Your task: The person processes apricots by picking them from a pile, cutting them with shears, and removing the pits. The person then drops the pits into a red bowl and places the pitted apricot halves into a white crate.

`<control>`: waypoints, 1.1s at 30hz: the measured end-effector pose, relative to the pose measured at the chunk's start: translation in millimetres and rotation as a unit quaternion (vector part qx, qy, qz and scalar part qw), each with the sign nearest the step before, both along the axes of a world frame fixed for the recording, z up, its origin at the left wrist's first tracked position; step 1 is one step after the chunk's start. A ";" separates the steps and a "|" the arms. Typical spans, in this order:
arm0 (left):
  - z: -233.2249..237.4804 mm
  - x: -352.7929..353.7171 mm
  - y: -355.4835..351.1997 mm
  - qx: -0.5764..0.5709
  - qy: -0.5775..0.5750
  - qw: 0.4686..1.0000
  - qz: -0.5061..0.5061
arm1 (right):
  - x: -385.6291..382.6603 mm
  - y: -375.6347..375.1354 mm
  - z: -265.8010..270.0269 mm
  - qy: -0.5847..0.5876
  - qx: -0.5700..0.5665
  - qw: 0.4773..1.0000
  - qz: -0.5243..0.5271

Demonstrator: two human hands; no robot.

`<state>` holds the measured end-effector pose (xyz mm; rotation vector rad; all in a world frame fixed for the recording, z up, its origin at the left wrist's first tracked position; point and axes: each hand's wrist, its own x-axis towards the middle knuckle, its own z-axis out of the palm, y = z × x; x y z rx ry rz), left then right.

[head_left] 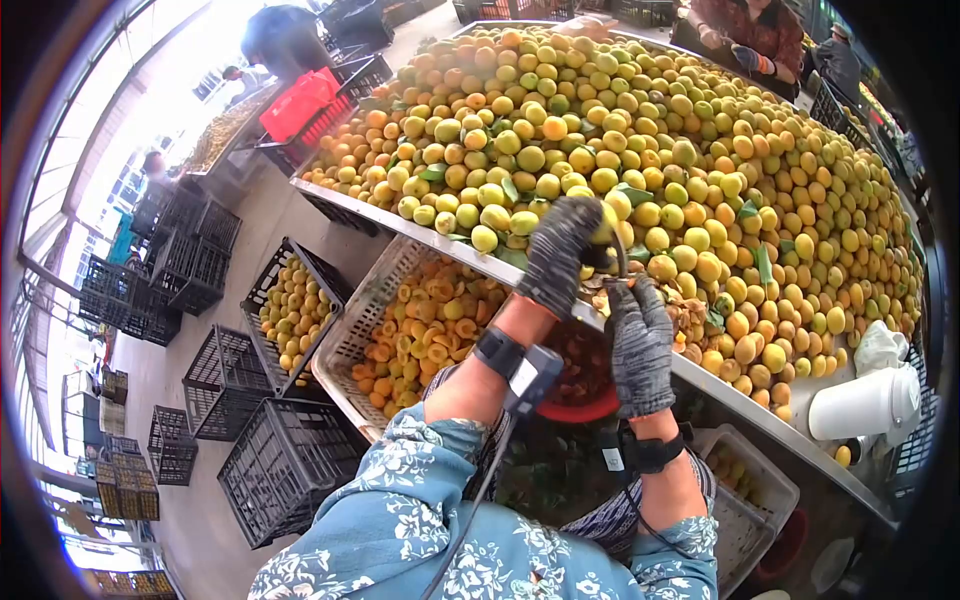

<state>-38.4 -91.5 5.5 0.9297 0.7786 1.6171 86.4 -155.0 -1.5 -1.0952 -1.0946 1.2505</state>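
My left hand (pixel 566 250), in a dark grey knitted glove, is closed around a yellow-green apricot (pixel 604 232) at the near edge of a large fruit heap. Just right of it, my gloved right hand (pixel 641 345) pinches a small curved metal tool (pixel 622 258), which reaches up beside the fruit; its exact shape is partly hidden by the fingers. Brownish scraps (pixel 688 315) lie beside the right hand. Below both hands a red tub (pixel 583 408) holds dark red-brown bits. Whole apricots (pixel 590 110) cover the metal-edged table (pixel 450 243).
A pale crate (pixel 335 365) of halved apricots stands left of my arms. Further left are black crates (pixel 290 460), one with whole fruit. At right are a white bucket (pixel 865 403) and a light bin (pixel 775 500). A co-worker (pixel 750 40) stands across the table.
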 end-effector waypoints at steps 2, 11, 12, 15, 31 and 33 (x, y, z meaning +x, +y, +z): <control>-1.1 -12.2 6.6 -0.055 -0.127 0.989 -0.053 | -0.6 -0.8 -0.5 -0.091 0.035 0.995 -0.008; 18.2 -7.3 -12.2 -0.111 -0.123 0.975 -0.146 | -2.2 -1.3 9.0 -0.156 0.075 0.985 -0.019; 18.6 -6.3 -14.4 -0.118 -0.112 0.975 -0.150 | -3.2 -0.7 10.1 -0.149 0.084 0.985 -0.027; -2.9 12.8 -11.0 -0.140 -0.110 0.978 -0.104 | -3.0 11.2 2.7 -0.141 0.092 0.985 -0.038; 4.1 -5.9 -8.8 -0.117 0.013 0.984 -0.135 | 1.5 14.4 -2.5 -0.364 0.112 0.924 -0.047; 7.1 -6.5 -8.1 -0.093 0.086 0.979 -0.160 | 2.2 13.5 -3.6 -0.317 0.104 0.941 -0.050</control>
